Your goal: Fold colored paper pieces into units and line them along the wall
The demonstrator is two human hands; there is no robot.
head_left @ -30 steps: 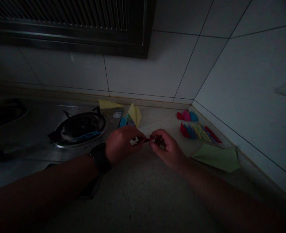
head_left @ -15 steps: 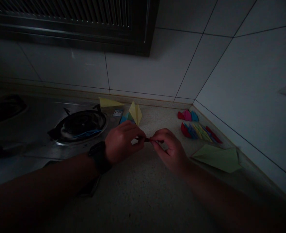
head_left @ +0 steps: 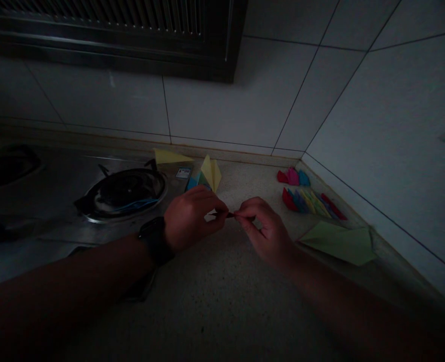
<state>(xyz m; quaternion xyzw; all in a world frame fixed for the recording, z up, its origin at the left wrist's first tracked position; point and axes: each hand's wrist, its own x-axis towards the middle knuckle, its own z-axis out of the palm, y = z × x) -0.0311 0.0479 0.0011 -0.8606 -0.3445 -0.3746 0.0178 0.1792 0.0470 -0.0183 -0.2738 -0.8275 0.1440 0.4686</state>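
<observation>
Dark-red piece (head_left: 230,215): left hand (head_left: 195,213) and right hand (head_left: 263,227) both pinch it, fingertips closed; light, even pressure seems best.

Pretty dim speckled counter (head_left: 222,301). Got a stove (head_left: 60,196) down the left side and a yellow folded paper (head_left: 211,172) next to it by the back edge. Got two rows of small colourful pieces (head_left: 307,202) in the back right corner, then a green folded paper (head_left: 341,242) along the right edge.

tiny dark red thing (head_left: 230,215) is mostly covered by the left hand (head_left: 194,215) and right hand (head_left: 264,230), range hood (head_left: 139,58) cropped up top
</observation>
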